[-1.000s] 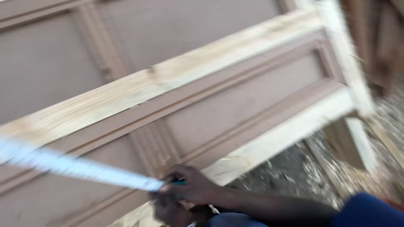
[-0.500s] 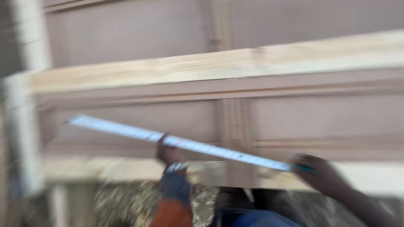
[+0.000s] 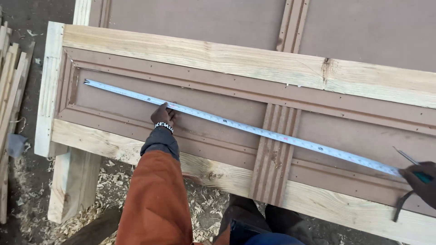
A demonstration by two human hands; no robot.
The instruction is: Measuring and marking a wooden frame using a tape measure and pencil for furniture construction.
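A white measuring tape blade [image 3: 236, 124] is stretched across a brown panelled door [image 3: 218, 109] with pale wooden rails. Its hooked end sits at the recessed panel's upper left corner. My left hand [image 3: 162, 116], in an orange sleeve with a beaded wristband, presses fingertips on the blade about a third of the way along. At the frame's right edge my right hand [image 3: 420, 181] grips the tape case, mostly hidden in the fist, with a dark strap hanging below and a thin pencil-like stick poking up.
A pale plank [image 3: 254, 61] runs along the door's upper rail. A grooved brown upright strip [image 3: 274, 152] divides the panels. A wooden leg [image 3: 72, 183] stands on ground strewn with wood shavings [image 3: 113, 186]. Thin wooden strips [image 3: 9, 86] lie at left.
The view swung left and steadied over the door's left end. The tape now lies extended on the panel, with my left hand pressing it down and my right hand far out at the right.
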